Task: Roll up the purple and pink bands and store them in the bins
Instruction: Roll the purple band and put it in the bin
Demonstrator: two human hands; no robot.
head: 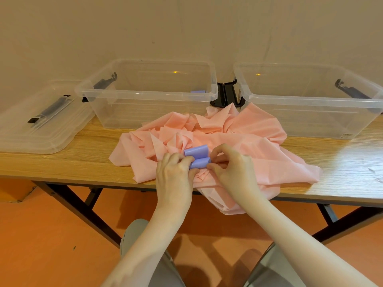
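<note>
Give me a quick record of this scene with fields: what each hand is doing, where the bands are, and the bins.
left hand: grips the left end of the purple band
right hand: pinches its right end
purple band: nearly rolled, short tail left, on top of the pink bands
pink bands: loose crumpled heap on the table, part hanging over the near edge
left bin: open, small purple item inside
right bin: open
lid: flat, left of the bins
</note>
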